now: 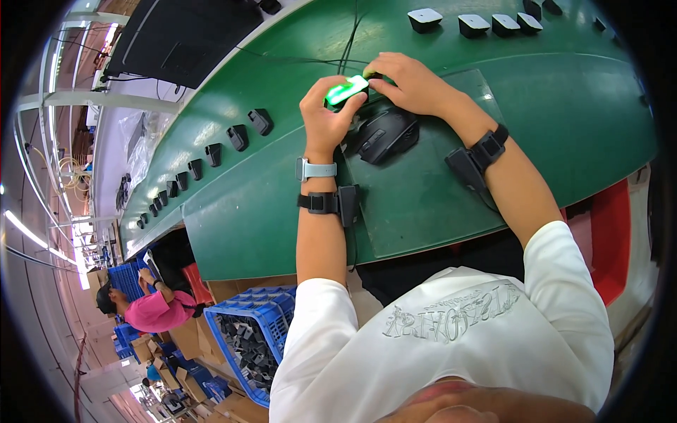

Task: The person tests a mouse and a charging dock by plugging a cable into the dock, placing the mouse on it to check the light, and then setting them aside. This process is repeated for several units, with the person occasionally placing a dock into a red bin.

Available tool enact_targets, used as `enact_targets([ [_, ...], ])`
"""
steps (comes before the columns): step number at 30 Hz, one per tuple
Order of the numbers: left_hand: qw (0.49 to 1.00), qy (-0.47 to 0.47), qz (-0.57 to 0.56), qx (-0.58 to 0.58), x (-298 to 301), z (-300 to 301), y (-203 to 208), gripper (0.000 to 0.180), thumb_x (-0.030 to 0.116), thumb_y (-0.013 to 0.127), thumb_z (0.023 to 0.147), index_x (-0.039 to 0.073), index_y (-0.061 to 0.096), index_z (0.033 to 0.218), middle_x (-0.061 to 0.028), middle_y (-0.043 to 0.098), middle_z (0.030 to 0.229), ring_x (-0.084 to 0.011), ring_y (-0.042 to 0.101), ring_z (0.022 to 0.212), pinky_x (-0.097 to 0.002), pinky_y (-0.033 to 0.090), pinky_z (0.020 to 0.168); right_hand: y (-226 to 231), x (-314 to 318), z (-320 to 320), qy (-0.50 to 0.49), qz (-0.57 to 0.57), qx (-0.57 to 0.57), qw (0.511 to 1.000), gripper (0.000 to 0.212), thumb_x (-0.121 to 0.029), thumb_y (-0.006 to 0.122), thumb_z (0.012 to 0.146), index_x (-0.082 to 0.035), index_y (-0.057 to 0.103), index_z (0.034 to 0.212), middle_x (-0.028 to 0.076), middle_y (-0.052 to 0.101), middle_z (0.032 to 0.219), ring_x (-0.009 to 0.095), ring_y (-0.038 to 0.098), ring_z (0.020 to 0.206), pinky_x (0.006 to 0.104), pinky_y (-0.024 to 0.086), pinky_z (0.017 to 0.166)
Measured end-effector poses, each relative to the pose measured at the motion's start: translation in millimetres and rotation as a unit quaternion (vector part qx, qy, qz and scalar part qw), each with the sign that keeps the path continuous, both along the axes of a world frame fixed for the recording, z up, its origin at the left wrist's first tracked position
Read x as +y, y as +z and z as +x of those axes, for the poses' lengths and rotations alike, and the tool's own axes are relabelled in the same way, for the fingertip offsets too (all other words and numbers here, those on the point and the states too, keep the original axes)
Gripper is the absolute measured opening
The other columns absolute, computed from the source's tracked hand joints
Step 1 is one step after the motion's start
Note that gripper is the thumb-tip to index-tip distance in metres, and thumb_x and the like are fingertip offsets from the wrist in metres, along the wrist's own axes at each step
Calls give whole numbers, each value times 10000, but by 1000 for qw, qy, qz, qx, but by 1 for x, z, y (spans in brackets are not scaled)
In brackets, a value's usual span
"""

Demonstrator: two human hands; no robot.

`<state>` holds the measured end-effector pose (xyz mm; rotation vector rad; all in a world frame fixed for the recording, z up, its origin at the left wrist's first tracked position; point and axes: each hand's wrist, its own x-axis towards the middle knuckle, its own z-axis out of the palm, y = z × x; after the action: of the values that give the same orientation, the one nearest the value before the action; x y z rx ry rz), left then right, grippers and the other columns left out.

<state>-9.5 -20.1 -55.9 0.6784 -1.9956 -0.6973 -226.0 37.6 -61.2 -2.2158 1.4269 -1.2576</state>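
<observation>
My left hand (323,118) grips a small box-shaped device (345,91) between thumb and fingers. Its top face glows bright green and its sides look dark. At the device's right end, my right hand (407,83) is closed with thumb and forefinger around a small dark piece, mostly hidden by the fingers. Thin black cables (347,46) come down the table toward both hands. Just below the hands lies a black computer mouse (388,135) on a flat sheet (423,204) on the green table (247,233).
A row of black devices (238,137) curves along the table's left side. Several light-topped devices (474,25) stand at the far right. A black monitor (187,42) is at the far left. Below the edge sits a blue crate (287,310) of dark parts; a person in pink (159,310) is beyond.
</observation>
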Motion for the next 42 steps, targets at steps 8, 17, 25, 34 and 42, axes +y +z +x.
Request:
enact_targets([
  [8,986,-106,91,95,-3,0,-1,502,-75,783,765,49,677,1240,-91,558,1342,-187,617,1161,-302,547,954,7,1,6,3,124,-133,983,181,-181,678,950,-20,653,1028,63,531,657,158,447,598,330,365,573],
  [17,998,-4,-60,4,-4,-8,1,464,-118,776,673,59,766,1102,-114,706,1164,-246,701,1042,-346,564,936,3,1,1,-33,107,-185,976,174,-181,747,902,-25,691,958,-46,422,605,52,350,559,287,282,515],
  [25,945,268,94,162,-39,22,-17,274,176,819,877,-18,742,1056,-76,739,903,-157,680,857,-323,536,816,-8,-13,-34,-203,-8,-233,951,335,-308,802,899,-6,669,958,27,488,659,106,429,619,307,390,570],
  [34,869,474,35,-137,-52,41,-34,564,489,563,1011,-27,789,992,-178,752,852,-377,673,851,-485,494,899,-4,-60,-97,-267,-11,85,960,329,5,611,834,-1,672,1157,187,698,1197,411,663,1069,469,540,898],
  [42,927,351,-129,8,-49,38,-34,343,204,716,947,64,712,1260,-145,646,1227,-331,555,1165,-429,439,997,3,-72,-86,-214,85,84,970,385,40,685,812,-13,643,1191,159,694,1073,312,680,920,420,579,832],
])
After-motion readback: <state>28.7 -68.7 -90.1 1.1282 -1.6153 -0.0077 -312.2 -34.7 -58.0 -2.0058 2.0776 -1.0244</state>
